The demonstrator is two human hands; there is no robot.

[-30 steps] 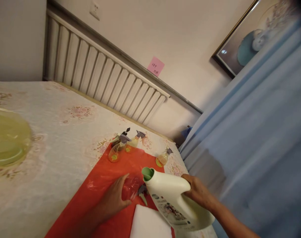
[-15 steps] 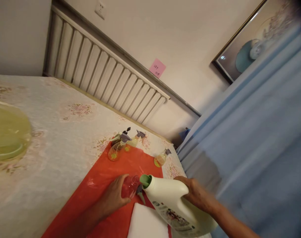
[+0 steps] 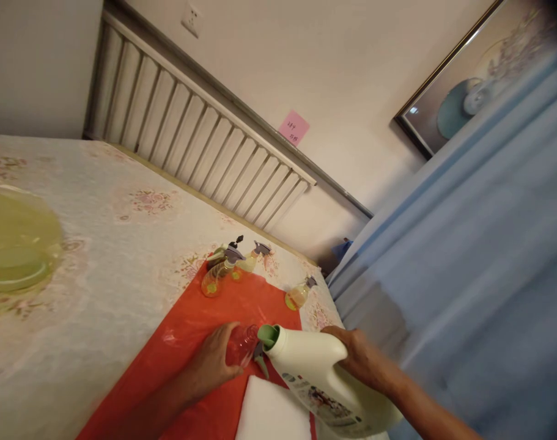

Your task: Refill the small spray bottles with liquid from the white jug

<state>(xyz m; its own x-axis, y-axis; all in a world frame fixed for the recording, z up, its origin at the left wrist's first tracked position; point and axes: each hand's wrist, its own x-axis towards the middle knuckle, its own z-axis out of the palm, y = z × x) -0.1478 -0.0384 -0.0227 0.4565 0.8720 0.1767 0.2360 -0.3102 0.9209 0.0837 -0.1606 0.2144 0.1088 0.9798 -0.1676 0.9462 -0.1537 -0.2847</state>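
My left hand (image 3: 216, 354) is wrapped round a clear bottle (image 3: 242, 346) without its top, over a red sheet (image 3: 181, 333). With my right hand (image 3: 358, 354) I grip the handle of a large cream jug (image 3: 306, 345), tilted so its green spout (image 3: 268, 335) sits right at the bottle's mouth. Whether liquid is flowing, I cannot tell. A grey spray trigger head (image 3: 260, 360) shows just below the spout. White folded material (image 3: 274, 410) lies under the jug, partly hidden by it.
Several spray bottles stand beyond my hands, among them one at the back (image 3: 217, 278) and one on the right (image 3: 298, 296). A yellowish translucent basin (image 3: 21, 214) is at the left on the flowered tablecloth (image 3: 117, 256). A radiator (image 3: 200, 128) and blue curtain (image 3: 480, 244) border the table.
Both hands, the bottle and the tilted jug stay almost exactly where they were. Only the camera view has shifted slightly.
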